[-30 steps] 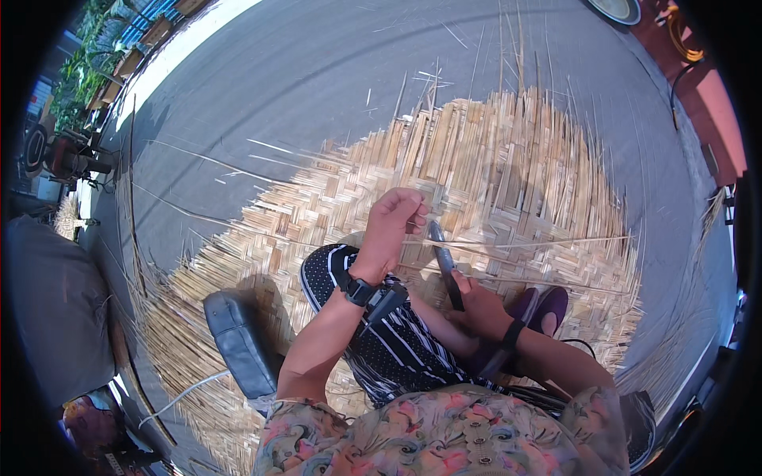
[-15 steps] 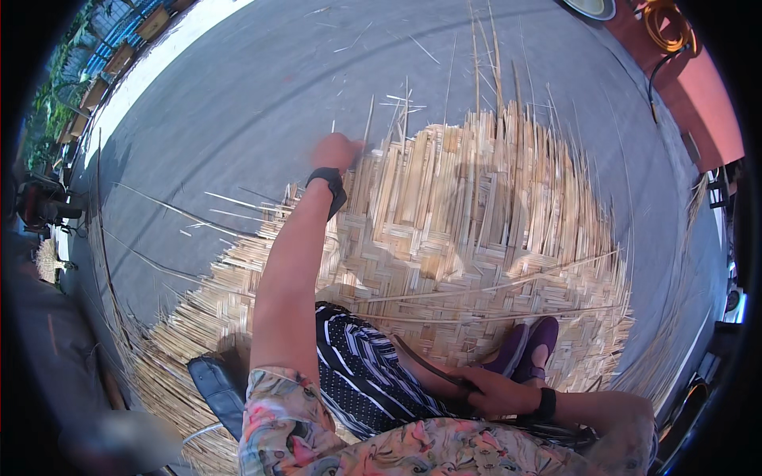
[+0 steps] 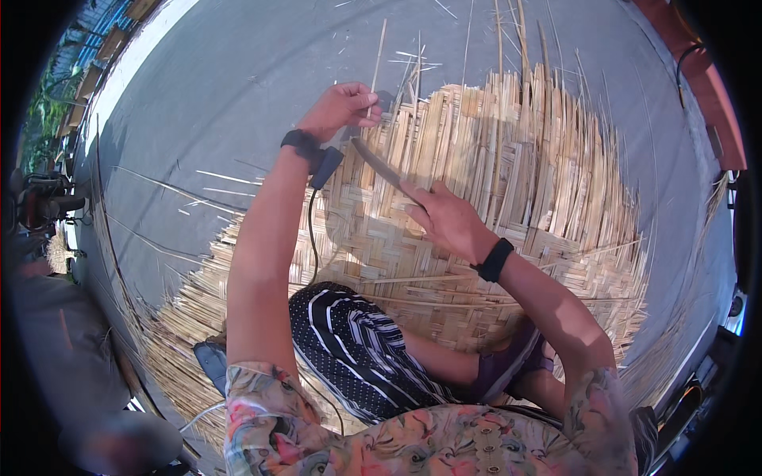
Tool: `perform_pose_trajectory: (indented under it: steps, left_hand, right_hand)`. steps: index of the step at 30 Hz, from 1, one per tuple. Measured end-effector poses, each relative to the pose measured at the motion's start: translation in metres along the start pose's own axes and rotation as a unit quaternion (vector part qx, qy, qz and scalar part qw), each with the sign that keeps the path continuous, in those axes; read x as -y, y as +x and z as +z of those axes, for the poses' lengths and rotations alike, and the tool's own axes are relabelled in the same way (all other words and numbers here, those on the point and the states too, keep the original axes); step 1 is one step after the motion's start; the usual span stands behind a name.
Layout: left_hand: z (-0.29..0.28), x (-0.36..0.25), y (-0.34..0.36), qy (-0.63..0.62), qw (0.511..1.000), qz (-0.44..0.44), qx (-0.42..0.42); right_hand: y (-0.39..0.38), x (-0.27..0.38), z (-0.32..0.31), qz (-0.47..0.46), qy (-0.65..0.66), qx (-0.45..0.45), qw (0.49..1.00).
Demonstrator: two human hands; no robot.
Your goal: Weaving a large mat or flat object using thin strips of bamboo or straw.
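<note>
A large woven bamboo mat [image 3: 508, 190] lies on the grey ground, loose strip ends sticking out along its far edge. My left hand [image 3: 343, 105] reaches to the mat's far left edge and pinches a thin bamboo strip [image 3: 379, 55] that stands out from the weave. My right hand [image 3: 444, 216] is over the middle of the mat and grips a dark knife [image 3: 381, 165], its blade pointing up-left toward my left hand. Both wrists wear black bands, and a black cable hangs from the left one.
The grey pavement [image 3: 238, 87] around the mat carries scattered bamboo slivers. My knee in striped dark cloth [image 3: 357, 349] and a purple shoe [image 3: 512, 369] rest on the mat's near part. A dark slipper [image 3: 210, 361] lies at the left. A motorbike [image 3: 36, 202] stands far left.
My right hand has risen from my lap to the middle of the mat with the knife. My left hand stays at the far edge, now pinching a strip.
</note>
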State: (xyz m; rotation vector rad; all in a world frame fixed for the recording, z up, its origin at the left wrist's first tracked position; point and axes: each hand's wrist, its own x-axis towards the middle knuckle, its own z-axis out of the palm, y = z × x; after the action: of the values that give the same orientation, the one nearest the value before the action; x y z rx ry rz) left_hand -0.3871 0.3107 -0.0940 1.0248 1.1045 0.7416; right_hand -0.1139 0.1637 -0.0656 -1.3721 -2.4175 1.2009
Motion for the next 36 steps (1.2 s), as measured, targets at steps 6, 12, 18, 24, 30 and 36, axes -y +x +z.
perform_pose_trajectory:
  steps: [6, 12, 18, 24, 30, 36]
  left_hand:
    - [0.038, 0.000, -0.039, -0.018, 0.996, -0.012, -0.084]
    - [0.076, -0.115, -0.166, 0.068, 0.950, 0.237, -0.190]
    - [0.116, -0.126, -0.325, 0.006, 0.977, 0.055, -0.205]
    - [0.179, 0.004, -0.297, -0.167, 0.972, -0.049, -0.160]
    - [0.189, 0.059, -0.240, -0.169, 0.982, -0.005, -0.085]
    - [0.159, 0.076, -0.206, -0.115, 0.947, -0.036, -0.297]
  right_hand:
    - [0.054, -0.032, 0.021, 0.001, 0.061, -0.040, 0.997]
    - [0.037, -0.011, 0.012, -0.019, 0.035, -0.054, 0.998]
    - [-0.094, 0.012, 0.037, 0.040, 0.044, 0.016, 0.998]
    - [-0.137, 0.011, 0.041, -0.030, 0.057, 0.013, 0.998]
    - [-0.097, 0.025, 0.020, -0.049, 0.223, 0.082, 0.970]
    - [-0.019, 0.007, 0.031, 0.091, 0.411, 0.020, 0.907]
